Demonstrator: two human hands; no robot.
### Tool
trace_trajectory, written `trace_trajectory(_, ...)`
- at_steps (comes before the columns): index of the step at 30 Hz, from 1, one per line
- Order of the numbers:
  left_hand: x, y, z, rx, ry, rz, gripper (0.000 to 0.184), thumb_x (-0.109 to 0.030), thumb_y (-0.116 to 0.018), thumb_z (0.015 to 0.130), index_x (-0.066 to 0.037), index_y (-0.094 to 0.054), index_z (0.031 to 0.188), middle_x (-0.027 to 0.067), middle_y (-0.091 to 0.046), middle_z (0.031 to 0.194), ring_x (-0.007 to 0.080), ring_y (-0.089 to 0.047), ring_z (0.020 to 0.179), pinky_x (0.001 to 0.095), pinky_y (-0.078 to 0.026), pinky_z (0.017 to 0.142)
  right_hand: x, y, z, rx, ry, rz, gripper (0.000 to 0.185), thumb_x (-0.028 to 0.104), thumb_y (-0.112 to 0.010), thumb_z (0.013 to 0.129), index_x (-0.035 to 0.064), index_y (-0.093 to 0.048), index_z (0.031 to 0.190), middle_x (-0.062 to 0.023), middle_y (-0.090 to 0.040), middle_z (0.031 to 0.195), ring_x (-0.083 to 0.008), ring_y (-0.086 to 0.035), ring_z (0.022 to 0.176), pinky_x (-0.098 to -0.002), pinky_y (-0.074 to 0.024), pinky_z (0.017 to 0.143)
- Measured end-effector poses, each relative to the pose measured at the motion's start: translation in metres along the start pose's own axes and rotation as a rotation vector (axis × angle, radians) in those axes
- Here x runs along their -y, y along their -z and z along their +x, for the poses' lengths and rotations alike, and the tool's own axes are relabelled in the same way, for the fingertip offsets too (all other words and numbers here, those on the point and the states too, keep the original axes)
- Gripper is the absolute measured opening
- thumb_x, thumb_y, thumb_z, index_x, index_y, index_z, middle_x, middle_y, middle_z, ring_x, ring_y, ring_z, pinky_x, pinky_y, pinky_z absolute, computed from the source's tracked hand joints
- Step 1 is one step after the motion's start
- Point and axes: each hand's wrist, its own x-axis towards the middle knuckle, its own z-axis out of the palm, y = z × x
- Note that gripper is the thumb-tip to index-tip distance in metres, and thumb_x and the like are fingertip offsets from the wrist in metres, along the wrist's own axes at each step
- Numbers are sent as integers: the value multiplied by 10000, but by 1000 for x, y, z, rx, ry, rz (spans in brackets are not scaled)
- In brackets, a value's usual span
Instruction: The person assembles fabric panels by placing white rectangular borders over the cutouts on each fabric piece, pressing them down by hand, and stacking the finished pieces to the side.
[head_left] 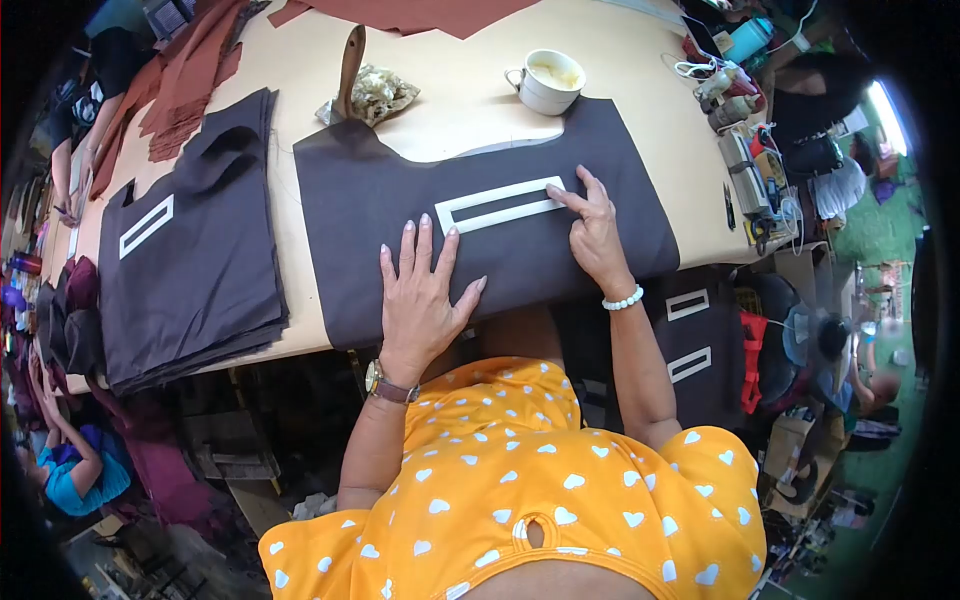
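Note:
A dark cut fabric panel [400, 190] lies spread on the table in front of me, its near edge hanging over the table's edge. On it rests a white rectangular frame-shaped strip [505, 204] with a long slot. My left hand [422, 290] lies flat on the fabric, fingers spread, fingertips close to the strip's lower left corner. At the strip's right end is my right hand [597, 228], its fingers stretched apart and a fingertip touching the strip. Neither hand grips anything.
A stack of dark panels [200, 280] lies left, topped by another white frame strip [147, 227]. Behind are a white cup [552, 82] with pale paste, a bag [385, 95] with a wooden handle, and rust fabric [195, 75]. Tools [745, 175] line the right edge. People work both sides.

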Motion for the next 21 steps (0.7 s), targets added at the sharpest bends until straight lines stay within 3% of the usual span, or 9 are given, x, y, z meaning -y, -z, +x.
trace_trajectory(4,1,0,0,1,-3,1,603,-420,-565,832,-91,-438,1321,205,-335,1395,356,-284,1307,553,-199,1044,15,2,-3,90,-41,-317,545,-25,-446,767,179,-516,1268,-202,-305,1407,-427,-285,1282,-590,-214,1027)
trace_trajectory(7,0,0,0,6,-5,-2,602,-419,-566,832,-87,-439,1319,207,-334,1396,357,-283,1308,554,-202,1042,15,1,1,99,3,-626,507,69,-457,826,177,-447,1322,-156,-284,1429,-401,-282,1292,-578,-214,1035)
trace_trajectory(10,1,0,0,4,-6,-6,601,-417,-566,833,-86,-438,1318,208,-333,1396,357,-283,1308,554,-205,1040,22,0,-3,112,30,-851,457,146,-452,855,103,-453,1309,-127,-301,1420,-380,-287,1291,-568,-212,1043)
trace_trajectory(13,1,0,0,1,-4,-8,599,-418,-566,833,-84,-441,1315,209,-333,1396,358,-284,1308,554,-206,1039,34,0,-10,109,107,-861,466,143,-468,844,24,-447,1294,-127,-313,1405,-369,-288,1287,-566,-211,1045)
trace_trajectory(16,1,0,-1,2,-6,-9,598,-418,-569,832,-82,-445,1311,207,-335,1396,355,-285,1308,551,-207,1041,36,0,-10,112,128,-896,467,149,-473,842,5,-447,1286,-134,-313,1400,-364,-283,1289,-565,-206,1048)
trace_trajectory(20,5,1,-1,8,-18,-22,598,-407,-581,830,-77,-445,1309,190,-341,1399,339,-290,1310,530,-211,1048,23,0,7,135,98,-948,466,154,-469,850,7,-444,1291,-134,-290,1412,-361,-269,1301,-575,-187,1053)
trace_trajectory(21,8,2,-2,11,-22,-28,598,-404,-584,829,-75,-444,1309,185,-343,1399,335,-292,1310,524,-212,1050,23,2,10,190,83,-984,492,164,-471,856,48,-407,1330,-122,-258,1437,-361,-250,1315,-578,-162,1059)
